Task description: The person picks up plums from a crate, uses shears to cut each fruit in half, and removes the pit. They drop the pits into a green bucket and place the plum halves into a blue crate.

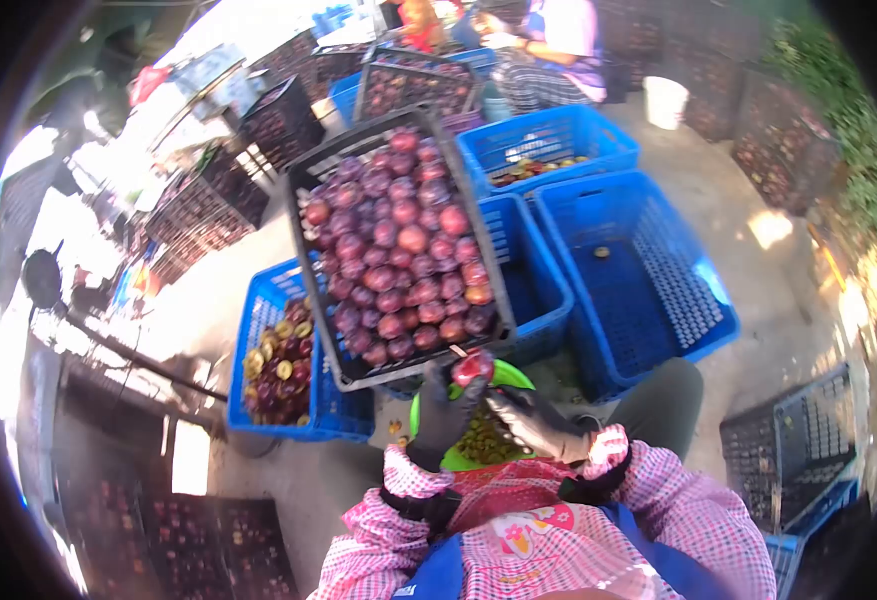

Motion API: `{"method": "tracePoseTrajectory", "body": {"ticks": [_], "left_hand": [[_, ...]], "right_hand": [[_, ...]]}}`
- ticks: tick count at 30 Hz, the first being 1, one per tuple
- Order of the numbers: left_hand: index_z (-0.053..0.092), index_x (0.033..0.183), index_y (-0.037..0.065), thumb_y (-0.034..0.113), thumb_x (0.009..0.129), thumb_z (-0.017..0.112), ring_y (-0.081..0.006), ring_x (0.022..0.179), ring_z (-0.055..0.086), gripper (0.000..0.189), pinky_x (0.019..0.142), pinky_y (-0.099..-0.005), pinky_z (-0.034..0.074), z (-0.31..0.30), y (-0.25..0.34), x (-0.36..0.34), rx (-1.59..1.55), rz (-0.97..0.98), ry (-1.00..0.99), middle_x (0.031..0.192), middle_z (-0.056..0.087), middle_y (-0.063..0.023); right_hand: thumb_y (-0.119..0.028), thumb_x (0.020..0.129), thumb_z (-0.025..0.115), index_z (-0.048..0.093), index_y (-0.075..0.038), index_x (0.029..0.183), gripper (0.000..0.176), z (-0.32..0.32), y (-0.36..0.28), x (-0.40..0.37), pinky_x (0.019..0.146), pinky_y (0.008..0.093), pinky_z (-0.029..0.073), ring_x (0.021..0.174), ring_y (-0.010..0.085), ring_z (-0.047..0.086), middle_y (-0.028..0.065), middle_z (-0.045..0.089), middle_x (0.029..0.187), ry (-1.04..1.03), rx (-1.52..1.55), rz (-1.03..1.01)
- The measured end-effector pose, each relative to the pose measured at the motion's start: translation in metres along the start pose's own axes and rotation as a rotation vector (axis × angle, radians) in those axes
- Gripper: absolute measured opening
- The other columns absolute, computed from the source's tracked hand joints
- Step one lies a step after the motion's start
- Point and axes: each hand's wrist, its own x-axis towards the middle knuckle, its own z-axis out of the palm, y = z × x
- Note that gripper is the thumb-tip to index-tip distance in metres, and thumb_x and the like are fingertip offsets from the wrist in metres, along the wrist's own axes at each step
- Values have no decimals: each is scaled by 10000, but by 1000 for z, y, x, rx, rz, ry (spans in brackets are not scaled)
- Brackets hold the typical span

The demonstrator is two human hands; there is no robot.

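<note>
Firstly, our left hand [446, 412]: dark-gloved, raised over our lap, its fingers closed around a single red plum [473, 367].
Plum: held at our fingertips, just above the far rim of the green bowl [514, 377] and just in front of the near edge of the black crate [398, 374].
Our right hand [536, 422]: also in a dark glove, just beside the left one, fingers lying together and pointing towards the plum; we cannot tell whether they grip anything.
Green bowl: sits under both hands, close to our body, with small yellowish pieces [483, 440] inside.
Black crate: tilted across the blue crates before us, heaped with red and purple plums [398, 240].
Blue crate to our left [258, 322]: on the ground beside the black crate, holding dark fruit and cut yellow-faced halves [278, 362].
Blue crate to our right [648, 290]: near our knee, a small round thing on its floor.
Far blue crate [558, 128]: behind the others, a few fruits in its bottom.
Sleeves [683, 505]: pink checked cloth, ruffled at our wrists.
Another person [561, 45]: seated well apart from us, beyond the crates, near a white bucket [666, 100].
</note>
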Motion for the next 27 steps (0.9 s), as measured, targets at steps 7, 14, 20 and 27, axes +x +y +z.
{"method": "tracePoseTrajectory", "body": {"ticks": [7,14,20,27], "left_hand": [[524,1214,19,378,978,534,-210,1033,602,430,933,-353,468,-8,-26,-3,-591,-221,-21,1142,609,-101],[540,1254,53,460,1037,306,-183,1048,597,517,937,-334,473,14,-25,-25,-359,-152,-108,1170,607,-79],[641,982,14,470,1030,316,-155,737,608,562,699,-322,500,31,9,-28,-359,-159,103,867,654,-63],[576,1141,104,334,987,482,-139,775,645,292,611,-271,540,25,-11,-35,-1071,-702,-134,1020,636,-39]], "right_hand": [[-409,852,691,602,-50,1084,436,-10,-40,-16,597,390,486,667,307,646,151,657,787,406,-870,-798],[-387,743,821,549,-23,1169,623,1,6,25,765,351,503,851,195,635,107,663,948,122,-408,-712],[-375,660,860,608,-53,1019,544,-8,9,17,689,347,530,770,220,675,117,680,896,265,-666,-693],[-440,631,852,626,-70,1037,594,-14,-20,5,620,376,541,619,271,668,97,674,743,80,-1105,-1029]]}}
